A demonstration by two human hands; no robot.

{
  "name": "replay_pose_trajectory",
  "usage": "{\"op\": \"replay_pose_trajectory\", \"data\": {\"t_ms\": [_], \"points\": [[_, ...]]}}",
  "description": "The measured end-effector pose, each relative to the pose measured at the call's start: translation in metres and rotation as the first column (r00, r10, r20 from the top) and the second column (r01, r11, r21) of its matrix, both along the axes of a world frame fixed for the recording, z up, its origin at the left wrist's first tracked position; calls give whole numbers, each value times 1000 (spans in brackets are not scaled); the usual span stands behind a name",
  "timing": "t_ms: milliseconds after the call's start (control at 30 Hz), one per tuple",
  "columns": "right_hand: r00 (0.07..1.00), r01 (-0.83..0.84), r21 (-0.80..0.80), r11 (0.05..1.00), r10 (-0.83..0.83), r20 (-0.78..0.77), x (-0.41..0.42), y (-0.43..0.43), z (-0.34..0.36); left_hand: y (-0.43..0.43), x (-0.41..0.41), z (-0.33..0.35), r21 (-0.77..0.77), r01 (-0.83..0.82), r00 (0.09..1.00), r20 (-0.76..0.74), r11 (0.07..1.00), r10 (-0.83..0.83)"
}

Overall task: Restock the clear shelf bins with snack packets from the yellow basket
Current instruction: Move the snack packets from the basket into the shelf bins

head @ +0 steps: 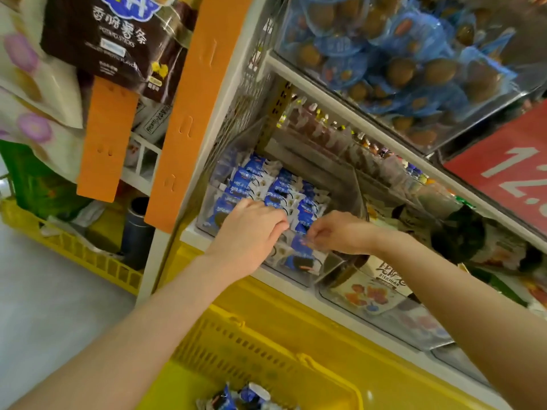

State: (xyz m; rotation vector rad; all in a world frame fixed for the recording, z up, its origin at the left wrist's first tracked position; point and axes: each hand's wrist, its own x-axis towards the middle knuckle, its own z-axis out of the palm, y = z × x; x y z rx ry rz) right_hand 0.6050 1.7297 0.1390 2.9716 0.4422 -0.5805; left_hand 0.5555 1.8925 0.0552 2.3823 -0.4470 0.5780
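Observation:
A clear shelf bin [296, 278] on the lower shelf holds several rows of blue-and-white snack packets [251, 176]. My left hand [251, 229] reaches into the bin, its fingers curled down onto the packets in the front rows. My right hand [334, 232] is beside it and pinches the edge of one blue packet [299, 242] at the bin's front right. Below, the yellow basket [266, 344] stands in front of the shelf with a few more blue packets [242, 395] lying in its bottom.
A neighbouring clear bin [384, 318] to the right holds white snack bags. The shelf above carries a bin of blue-wrapped brown snacks [408, 60]. An orange upright post [195, 108] stands left of the shelf, with another yellow crate [74, 250] on the floor. A red price sign [509, 170] hangs right.

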Motion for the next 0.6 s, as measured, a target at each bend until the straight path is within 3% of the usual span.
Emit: {"op": "replay_pose_trajectory", "data": {"t_ms": [100, 233, 400, 533, 600], "points": [[999, 46, 12, 999, -45, -24, -9, 2, -1, 0, 1, -2, -4, 9, 1000, 10, 1000, -9], [999, 34, 200, 979, -40, 25, -41, -4, -9, 0, 0, -7, 8, 5, 1000, 24, 1000, -5], [959, -105, 273, 956, 25, 281, -74, -21, -34, -1, -8, -11, 38, -22, 999, 27, 999, 21], [865, -189, 236, 953, 48, 500, -96, -31, -54, 0, -22, -12, 125, -45, 999, 7, 991, 45], [826, -226, 255, 940, 46, 562, -111, -40, -66, -2, -36, -14, 98, -81, 997, 3, 992, 81]]}}
